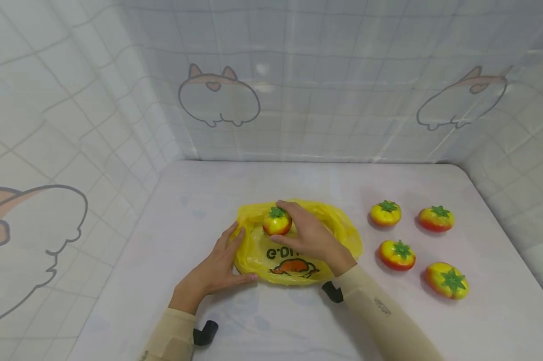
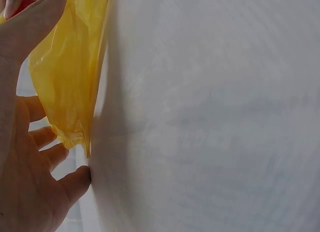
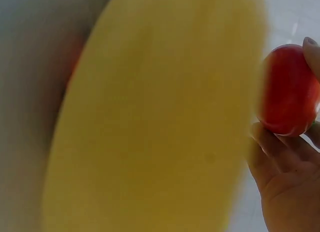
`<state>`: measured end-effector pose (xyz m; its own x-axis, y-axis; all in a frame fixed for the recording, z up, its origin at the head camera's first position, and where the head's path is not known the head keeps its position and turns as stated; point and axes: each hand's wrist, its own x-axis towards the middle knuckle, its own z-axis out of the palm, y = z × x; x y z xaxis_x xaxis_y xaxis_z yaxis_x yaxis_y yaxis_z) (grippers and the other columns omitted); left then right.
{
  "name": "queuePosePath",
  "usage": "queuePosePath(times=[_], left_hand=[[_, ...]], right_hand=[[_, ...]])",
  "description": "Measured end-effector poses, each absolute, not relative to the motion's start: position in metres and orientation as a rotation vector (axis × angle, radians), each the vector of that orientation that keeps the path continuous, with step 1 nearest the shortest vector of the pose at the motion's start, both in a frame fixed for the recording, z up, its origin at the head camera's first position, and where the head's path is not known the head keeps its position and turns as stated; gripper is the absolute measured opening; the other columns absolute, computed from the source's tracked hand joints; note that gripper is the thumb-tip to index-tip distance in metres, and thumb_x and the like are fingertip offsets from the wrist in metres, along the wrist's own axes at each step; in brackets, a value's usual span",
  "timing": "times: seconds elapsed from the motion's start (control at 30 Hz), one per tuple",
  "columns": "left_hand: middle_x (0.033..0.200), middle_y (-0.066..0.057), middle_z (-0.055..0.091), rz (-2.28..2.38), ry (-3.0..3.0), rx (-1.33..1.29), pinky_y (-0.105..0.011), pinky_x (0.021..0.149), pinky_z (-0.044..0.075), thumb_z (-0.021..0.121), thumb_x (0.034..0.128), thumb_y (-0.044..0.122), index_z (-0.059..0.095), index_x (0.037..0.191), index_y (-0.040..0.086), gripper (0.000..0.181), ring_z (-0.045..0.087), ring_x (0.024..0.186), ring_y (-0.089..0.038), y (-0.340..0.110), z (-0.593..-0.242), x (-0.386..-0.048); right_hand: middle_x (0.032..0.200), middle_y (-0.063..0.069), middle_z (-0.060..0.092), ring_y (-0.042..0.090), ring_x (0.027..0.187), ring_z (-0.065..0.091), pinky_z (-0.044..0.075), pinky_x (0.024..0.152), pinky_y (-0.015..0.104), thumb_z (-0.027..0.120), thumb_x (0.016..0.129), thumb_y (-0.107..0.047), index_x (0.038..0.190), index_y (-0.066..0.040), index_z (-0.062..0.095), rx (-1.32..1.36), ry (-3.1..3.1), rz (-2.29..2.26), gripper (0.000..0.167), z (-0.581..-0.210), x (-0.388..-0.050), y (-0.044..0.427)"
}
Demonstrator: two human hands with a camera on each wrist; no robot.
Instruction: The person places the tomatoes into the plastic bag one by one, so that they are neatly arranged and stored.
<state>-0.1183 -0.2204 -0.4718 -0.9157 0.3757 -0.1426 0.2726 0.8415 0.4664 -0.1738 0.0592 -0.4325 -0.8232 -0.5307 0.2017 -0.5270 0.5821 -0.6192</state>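
Note:
A yellow plastic bag (image 1: 294, 278) with dark lettering and an orange animal print lies spread on the table, its rim raised like a shallow bowl. Inside that rim in the head view, my right hand (image 1: 314, 233) holds a toy tomato (image 1: 273, 225) between thumb and fingers. The tomato's red underside (image 3: 287, 92) shows in the right wrist view. My left hand (image 1: 219, 265) rests against the bag's left side, fingers extended along the rim and thumb near the front edge. In the left wrist view, that hand's fingers touch the bag (image 2: 70, 77) with the thumb apart.
To the right of the bag several more toy tomatoes sit on the white tabletop (image 1: 294, 331), including one at the back (image 1: 385, 214) and one at the front right (image 1: 447, 282). Pale tile-patterned curtains (image 1: 325, 110) with animal drawings enclose the table's back and sides.

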Motion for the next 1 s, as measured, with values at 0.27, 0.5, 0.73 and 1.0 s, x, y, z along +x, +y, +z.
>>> queuePosePath(times=[0.27, 0.5, 0.73, 1.0], left_hand=[[0.173, -0.008, -0.005, 0.676, 2.777, 0.516, -0.058, 0.117, 0.037, 0.067, 0.0774, 0.081, 0.013, 0.166, 0.013, 0.124, 0.019, 0.156, -0.040, -0.219, -0.471, -0.118], [0.173, -0.008, -0.004, 0.678, 2.784, 0.541, -0.058, 0.118, 0.037, 0.067, 0.0782, 0.080, 0.014, 0.166, 0.013, 0.123, 0.017, 0.156, -0.040, -0.219, -0.471, -0.119], [0.173, -0.009, -0.004, 0.681, 2.778, 0.529, -0.059, 0.117, 0.037, 0.067, 0.0773, 0.081, 0.015, 0.166, 0.013, 0.124, 0.018, 0.156, -0.040, -0.217, -0.471, -0.119], [0.173, -0.009, -0.004, 0.658, 2.795, 0.512, -0.058, 0.116, 0.039, 0.068, 0.0773, 0.081, 0.014, 0.166, 0.013, 0.124, 0.019, 0.156, -0.040, -0.218, -0.469, -0.118]], right_hand=[[0.150, 0.006, 0.053, 0.023, 0.128, 0.059, 0.051, 0.108, 0.040, 0.080, 0.089, -0.046, 0.153, -0.011, 0.042, -0.816, 2.753, -1.083, 0.082, -0.444, -0.178, 0.042], [0.144, 0.008, 0.055, 0.022, 0.122, 0.061, 0.054, 0.104, 0.038, 0.080, 0.089, -0.046, 0.150, -0.008, 0.043, -0.799, 2.780, -1.043, 0.081, -0.452, -0.181, 0.033], [0.148, 0.012, 0.053, 0.027, 0.127, 0.059, 0.051, 0.107, 0.042, 0.082, 0.088, -0.042, 0.151, -0.007, 0.041, -0.805, 2.761, -0.983, 0.083, -0.457, -0.181, 0.030], [0.148, 0.010, 0.052, 0.025, 0.127, 0.059, 0.051, 0.108, 0.041, 0.080, 0.090, -0.042, 0.153, -0.012, 0.039, -0.842, 2.757, -0.917, 0.081, -0.464, -0.184, 0.028]])
